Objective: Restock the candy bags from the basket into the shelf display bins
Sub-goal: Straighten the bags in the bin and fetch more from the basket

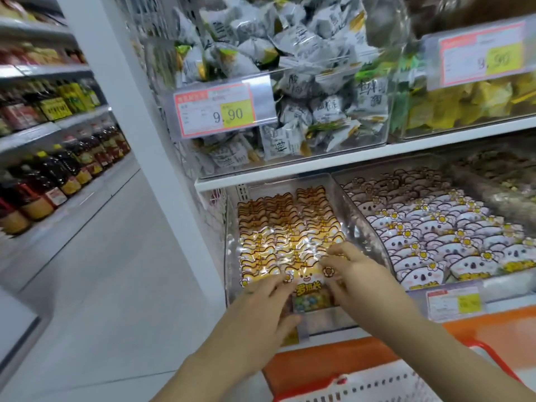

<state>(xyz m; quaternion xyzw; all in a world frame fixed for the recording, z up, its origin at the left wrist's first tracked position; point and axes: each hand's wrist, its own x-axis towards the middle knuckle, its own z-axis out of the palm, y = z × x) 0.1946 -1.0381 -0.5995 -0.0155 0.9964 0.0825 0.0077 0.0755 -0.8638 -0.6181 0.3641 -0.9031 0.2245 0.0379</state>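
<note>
Left hand (268, 297) and right hand (358, 275), each grip clamped on one orange candy bag (311, 288) at the front of the clear bin (342, 195); basket (385, 384) below

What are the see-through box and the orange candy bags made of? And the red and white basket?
The bin looks like clear hard plastic: you see the candy through its walls. The orange candy bags look like shiny plastic film, crinkled with bright glare spots. The basket seems to be molded plastic, matte, with slots in its white side and a red rim.
</note>
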